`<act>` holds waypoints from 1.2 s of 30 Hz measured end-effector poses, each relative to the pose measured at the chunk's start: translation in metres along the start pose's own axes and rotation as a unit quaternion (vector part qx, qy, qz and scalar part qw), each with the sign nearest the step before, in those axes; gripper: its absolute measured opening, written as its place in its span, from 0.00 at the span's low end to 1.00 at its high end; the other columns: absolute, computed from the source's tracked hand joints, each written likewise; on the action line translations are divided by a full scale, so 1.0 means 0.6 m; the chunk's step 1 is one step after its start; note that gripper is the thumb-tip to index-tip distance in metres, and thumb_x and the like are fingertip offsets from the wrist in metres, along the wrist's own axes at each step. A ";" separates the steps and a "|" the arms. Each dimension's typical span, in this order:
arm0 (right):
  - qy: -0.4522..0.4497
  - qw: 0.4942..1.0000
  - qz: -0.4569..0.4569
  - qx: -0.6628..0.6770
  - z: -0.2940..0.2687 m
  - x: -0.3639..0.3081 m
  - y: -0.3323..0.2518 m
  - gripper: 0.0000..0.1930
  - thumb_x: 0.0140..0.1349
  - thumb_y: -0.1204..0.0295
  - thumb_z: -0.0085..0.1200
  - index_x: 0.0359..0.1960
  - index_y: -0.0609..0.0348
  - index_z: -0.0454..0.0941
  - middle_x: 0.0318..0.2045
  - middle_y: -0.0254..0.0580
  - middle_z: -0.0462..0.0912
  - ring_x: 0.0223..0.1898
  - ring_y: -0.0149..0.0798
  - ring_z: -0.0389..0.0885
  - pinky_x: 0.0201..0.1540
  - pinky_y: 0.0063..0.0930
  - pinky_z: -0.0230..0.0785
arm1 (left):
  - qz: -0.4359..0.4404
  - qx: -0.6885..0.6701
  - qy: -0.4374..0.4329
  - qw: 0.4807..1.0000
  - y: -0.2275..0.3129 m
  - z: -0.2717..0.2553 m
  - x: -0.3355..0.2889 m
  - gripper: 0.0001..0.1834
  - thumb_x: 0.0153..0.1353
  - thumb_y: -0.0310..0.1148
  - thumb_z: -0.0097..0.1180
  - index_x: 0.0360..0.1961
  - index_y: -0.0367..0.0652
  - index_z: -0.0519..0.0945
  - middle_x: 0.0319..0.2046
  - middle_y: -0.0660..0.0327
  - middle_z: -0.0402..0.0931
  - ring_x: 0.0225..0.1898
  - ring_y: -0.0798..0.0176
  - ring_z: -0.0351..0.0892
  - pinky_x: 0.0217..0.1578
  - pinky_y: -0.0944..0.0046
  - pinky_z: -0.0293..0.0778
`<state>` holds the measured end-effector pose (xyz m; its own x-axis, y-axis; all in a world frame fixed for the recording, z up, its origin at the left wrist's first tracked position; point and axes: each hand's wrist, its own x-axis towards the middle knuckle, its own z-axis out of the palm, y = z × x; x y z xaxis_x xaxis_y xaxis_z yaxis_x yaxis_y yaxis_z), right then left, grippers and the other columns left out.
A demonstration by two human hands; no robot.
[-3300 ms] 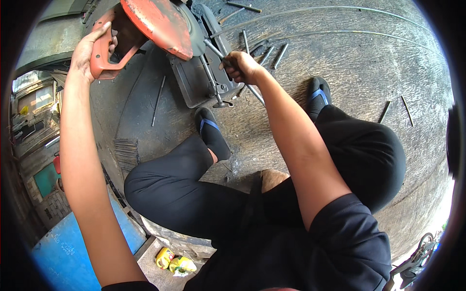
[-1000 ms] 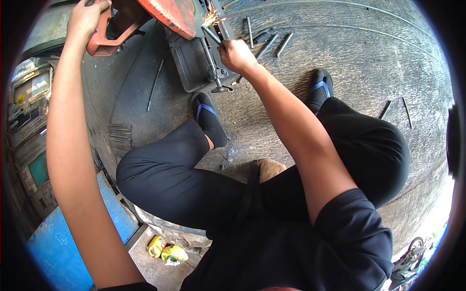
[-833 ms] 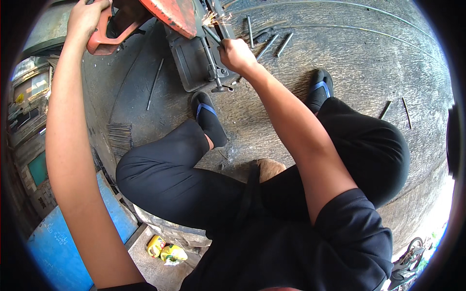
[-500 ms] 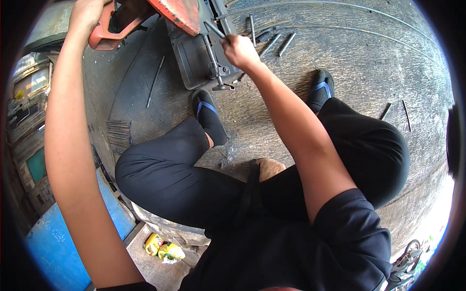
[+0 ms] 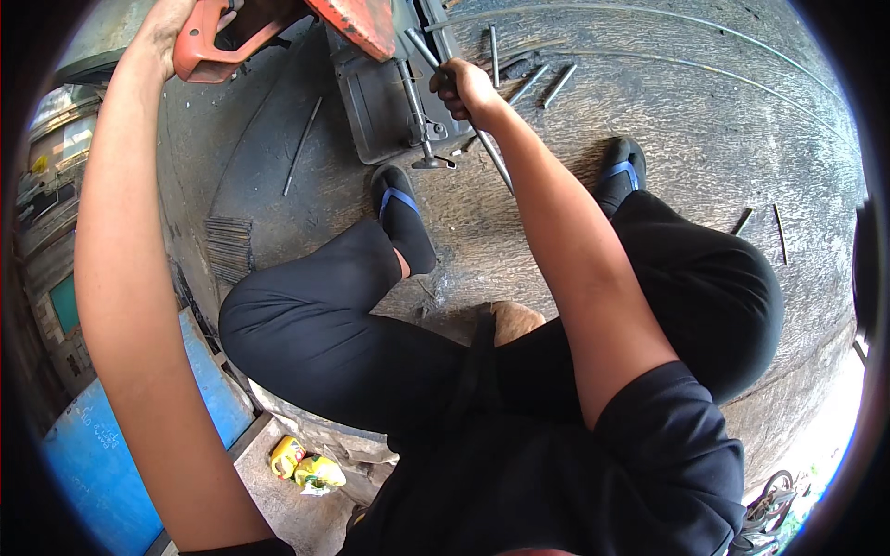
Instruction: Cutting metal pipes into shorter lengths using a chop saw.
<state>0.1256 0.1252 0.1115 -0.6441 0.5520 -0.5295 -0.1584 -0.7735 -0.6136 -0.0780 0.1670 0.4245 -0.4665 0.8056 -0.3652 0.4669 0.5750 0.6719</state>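
A person in a black short-sleeved T-shirt (image 5: 556, 473) sits with knees spread in black trousers (image 5: 315, 338), a yellow plastic container (image 5: 287, 457) and a yellow-and-white packet (image 5: 318, 473) close together at lower left, near a large blue flat panel (image 5: 130, 445). The feet, in dark socks and blue-strapped sandals (image 5: 399, 199), are planted on a worn, grey-brown floor (image 5: 519, 241).

The bare right hand (image 5: 471, 88) has its fingers closed around a slim grey metal rod (image 5: 501, 172), which slants through the grip, its upper end just right of a scuffed orange-red metal guard (image 5: 357, 23). Whether rod and machine touch cannot be told. The left hand (image 5: 167, 23), partly cropped at top, wraps its fingers around the machine's orange-red looped handle (image 5: 190, 46).

Below the guard sits a dark grey metal base (image 5: 371, 111) with a steel clamp screw (image 5: 413, 102). A row of thin dark rods (image 5: 228, 246) lies at left; three short grey rods (image 5: 528, 85) are scattered beyond the right hand, and long, thin metal bars (image 5: 649, 8) arc across the background.
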 end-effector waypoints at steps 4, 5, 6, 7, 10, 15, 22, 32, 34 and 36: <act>0.002 1.000 0.002 -0.002 -0.013 0.002 0.009 0.18 0.65 0.58 0.35 0.24 0.55 0.72 0.14 0.28 0.62 0.11 0.26 0.53 0.13 0.22 0.45 | -0.067 0.026 -0.004 0.997 0.001 -0.011 0.018 0.13 0.62 0.35 0.49 0.46 0.43 0.72 0.28 0.62 0.74 0.29 0.64 0.71 0.30 0.61 0.70; 0.002 1.000 0.001 -0.002 -0.012 0.001 0.008 0.18 0.65 0.58 0.35 0.24 0.55 0.72 0.14 0.28 0.62 0.11 0.26 0.53 0.13 0.22 0.45 | -0.066 0.026 -0.003 0.997 -0.015 -0.035 0.046 0.13 0.62 0.35 0.49 0.46 0.43 0.72 0.28 0.62 0.74 0.29 0.64 0.71 0.30 0.61 0.70; -0.003 1.000 0.001 0.000 0.004 0.001 0.007 0.18 0.65 0.58 0.36 0.24 0.55 0.72 0.14 0.28 0.63 0.11 0.26 0.54 0.13 0.22 0.46 | -0.030 0.035 -0.020 0.999 -0.043 -0.087 0.088 0.20 0.57 0.40 0.57 0.47 0.40 0.74 0.33 0.61 0.76 0.33 0.66 0.75 0.33 0.66 0.72; 0.000 1.000 0.003 0.001 0.006 0.000 0.007 0.18 0.65 0.58 0.37 0.24 0.55 0.72 0.14 0.28 0.64 0.11 0.26 0.54 0.14 0.22 0.46 | 0.006 0.041 -0.046 0.998 -0.060 -0.108 0.115 0.27 0.52 0.45 0.64 0.48 0.38 0.76 0.38 0.59 0.79 0.37 0.68 0.78 0.37 0.72 0.74; 0.004 1.000 -0.001 -0.002 -0.009 -0.001 0.013 0.17 0.65 0.58 0.40 0.24 0.54 0.72 0.15 0.28 0.64 0.12 0.26 0.55 0.14 0.21 0.47 | 0.019 0.055 -0.045 0.997 -0.057 -0.067 0.099 0.23 0.53 0.44 0.64 0.45 0.40 0.76 0.35 0.64 0.76 0.33 0.73 0.75 0.35 0.76 0.74; -0.010 0.999 -0.034 -0.033 -0.007 -0.002 0.015 0.15 0.66 0.61 0.44 0.25 0.57 0.72 0.16 0.27 0.65 0.13 0.25 0.57 0.15 0.21 0.49 | 0.021 0.042 -0.021 0.999 -0.053 -0.065 0.088 0.26 0.53 0.44 0.64 0.48 0.40 0.74 0.37 0.63 0.77 0.34 0.72 0.76 0.37 0.74 0.75; 0.063 0.970 -0.112 -0.206 -0.014 0.004 0.031 0.17 0.67 0.61 0.46 0.29 0.65 0.74 0.15 0.33 0.68 0.16 0.27 0.65 0.18 0.26 0.58 | -0.018 0.012 0.037 0.999 0.010 0.011 -0.006 0.15 0.62 0.35 0.48 0.50 0.44 0.71 0.29 0.62 0.74 0.29 0.65 0.71 0.29 0.62 0.70; 0.180 0.836 -0.302 -0.422 0.002 -0.001 0.046 0.15 0.61 0.62 0.51 0.32 0.65 0.78 0.24 0.61 0.77 0.31 0.61 0.77 0.35 0.43 0.69 | 0.028 0.041 0.013 0.999 0.009 0.022 -0.030 0.21 0.63 0.35 0.46 0.57 0.44 0.67 0.32 0.61 0.73 0.29 0.65 0.70 0.30 0.63 0.70; 0.193 0.826 -0.313 -0.427 0.008 -0.004 0.049 0.14 0.61 0.63 0.52 0.30 0.65 0.77 0.23 0.59 0.77 0.30 0.60 0.77 0.35 0.44 0.69 | 0.043 0.031 0.011 0.999 0.007 0.018 -0.033 0.19 0.62 0.36 0.47 0.53 0.42 0.70 0.30 0.61 0.73 0.28 0.64 0.69 0.31 0.60 0.70; 0.195 0.823 -0.315 -0.431 0.010 -0.003 0.051 0.14 0.61 0.64 0.52 0.29 0.65 0.76 0.23 0.59 0.77 0.29 0.60 0.77 0.34 0.44 0.70 | 0.018 0.029 0.020 0.999 0.009 0.014 -0.024 0.17 0.62 0.36 0.47 0.50 0.41 0.71 0.30 0.61 0.73 0.28 0.64 0.69 0.30 0.60 0.69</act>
<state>0.1176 0.0987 0.0971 -0.3219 0.9468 0.0072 0.3293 0.1191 -0.9367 -0.0625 0.1597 0.4281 -0.4784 0.8201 -0.3141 0.5264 0.5541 0.6449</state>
